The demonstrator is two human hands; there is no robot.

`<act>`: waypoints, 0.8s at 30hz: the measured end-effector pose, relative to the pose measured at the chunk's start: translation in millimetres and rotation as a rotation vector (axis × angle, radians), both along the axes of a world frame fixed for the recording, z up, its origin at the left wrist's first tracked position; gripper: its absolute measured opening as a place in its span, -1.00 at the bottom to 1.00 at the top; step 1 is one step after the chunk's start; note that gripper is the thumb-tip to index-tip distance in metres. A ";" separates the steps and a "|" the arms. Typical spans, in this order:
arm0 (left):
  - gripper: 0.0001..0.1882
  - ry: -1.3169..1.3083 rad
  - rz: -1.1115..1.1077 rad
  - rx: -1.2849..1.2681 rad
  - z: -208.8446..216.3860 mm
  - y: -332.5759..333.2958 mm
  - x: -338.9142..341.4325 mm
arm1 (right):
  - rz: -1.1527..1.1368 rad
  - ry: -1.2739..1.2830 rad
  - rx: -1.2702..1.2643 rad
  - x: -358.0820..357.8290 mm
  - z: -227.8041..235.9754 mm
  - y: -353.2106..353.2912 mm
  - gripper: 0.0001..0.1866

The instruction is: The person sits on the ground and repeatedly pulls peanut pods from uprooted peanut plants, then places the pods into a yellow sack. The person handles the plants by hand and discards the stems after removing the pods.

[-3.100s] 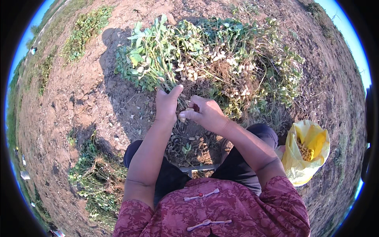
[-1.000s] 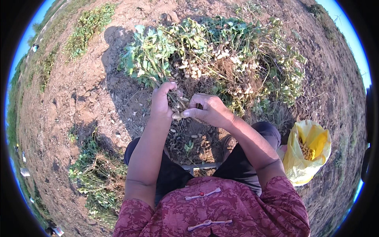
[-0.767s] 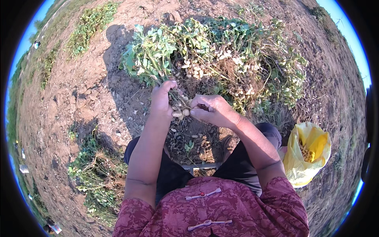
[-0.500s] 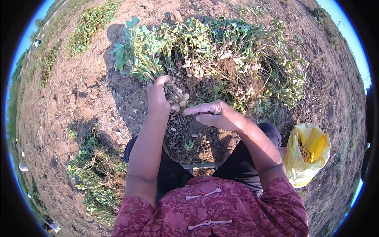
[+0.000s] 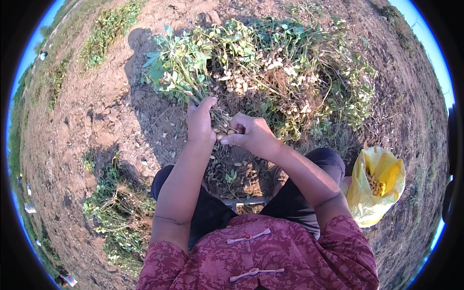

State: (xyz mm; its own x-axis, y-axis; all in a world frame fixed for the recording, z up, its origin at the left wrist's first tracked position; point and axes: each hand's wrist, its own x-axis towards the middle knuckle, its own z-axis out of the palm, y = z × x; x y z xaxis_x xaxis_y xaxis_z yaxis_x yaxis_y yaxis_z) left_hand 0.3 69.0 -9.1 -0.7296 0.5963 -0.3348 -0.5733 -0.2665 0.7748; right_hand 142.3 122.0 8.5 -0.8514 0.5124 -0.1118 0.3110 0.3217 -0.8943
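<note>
My left hand [image 5: 200, 121] is closed around the stems of a peanut plant [image 5: 181, 72], whose green leaves point away from me. Its roots and pale pods come out on the near right side of that fist. At those pods, my right hand [image 5: 249, 134] has its thumb and fingers pinched together on peanuts [image 5: 223, 132]. How many pods lie between the fingers is hidden. Just beyond both hands spreads a heap of pulled peanut plants [image 5: 285, 63], with clusters of pods and brown roots facing me.
To my right stands a yellow plastic bag [image 5: 369, 203], open at the top, with peanuts inside. Another pile of plants [image 5: 121, 217] lies on the soil at my left. Between my knees is a grey metal bar [image 5: 246, 200]. Dry soil [image 5: 72, 145] surrounds everything.
My right hand has moved up and left onto the pods, its outstretched fingers closing into a pinch. The left hand has shifted slightly right and down with the plant.
</note>
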 end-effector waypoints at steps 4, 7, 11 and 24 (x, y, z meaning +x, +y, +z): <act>-0.86 -0.095 -0.172 0.077 -0.3 -8.4 -9.9 | 0.033 0.056 -0.219 0.9 12.4 2.0 -0.72; -0.83 -0.130 -0.248 0.199 1.5 -10.6 -12.0 | 0.049 0.175 -0.462 2.8 5.3 0.2 -0.79; -0.90 -0.128 -0.273 0.250 6.8 -12.4 -6.8 | 0.073 0.289 -0.637 6.4 -3.0 -2.3 -0.83; -0.87 -0.005 -0.491 0.224 13.4 -21.2 -0.7 | 0.299 0.154 -0.766 12.9 4.4 13.2 -0.84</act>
State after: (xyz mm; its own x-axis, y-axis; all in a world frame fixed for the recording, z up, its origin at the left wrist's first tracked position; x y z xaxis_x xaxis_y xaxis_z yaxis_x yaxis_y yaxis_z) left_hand -0.4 47.8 4.3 -0.3457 0.9240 -0.1634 -0.6759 -0.1244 0.7264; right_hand 155.3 135.2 12.9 -0.9737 0.0920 -0.2084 0.1656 -0.3426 -0.9248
